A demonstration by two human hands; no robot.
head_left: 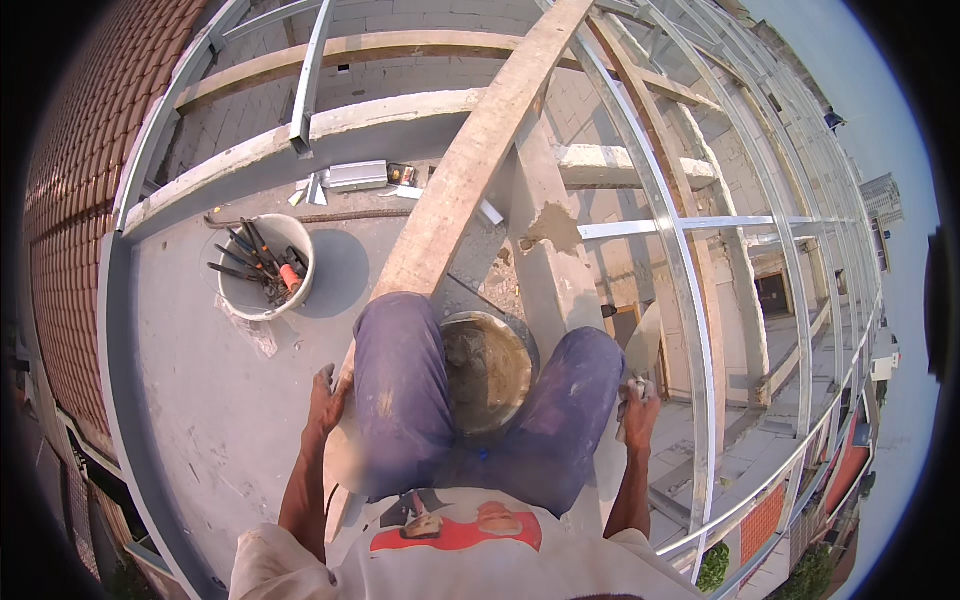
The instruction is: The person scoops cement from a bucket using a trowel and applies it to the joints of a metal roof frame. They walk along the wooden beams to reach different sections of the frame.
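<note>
My right hand (640, 408) is closed round the handle of a trowel (648, 336) just outside my right knee, its pale blade pointing up and away from me. My left hand (324, 402) lies beside my left thigh against the edge of a long wooden plank (450, 205), fingers apart and holding nothing. Between my knees stands a round bucket (522, 372) with wet-looking grey mortar (468, 362) inside. A plastered beam (553, 195) with a rough brown patch runs away from me, right of the plank.
A white bucket (308, 262) of hand tools stands on the grey floor (215, 400) at left. Metal offcuts (355, 177) lie by the low wall (300, 145). To the right, a metal roof frame (690, 300) spans a drop to rooms below. Roof tiles (85, 210) border the left.
</note>
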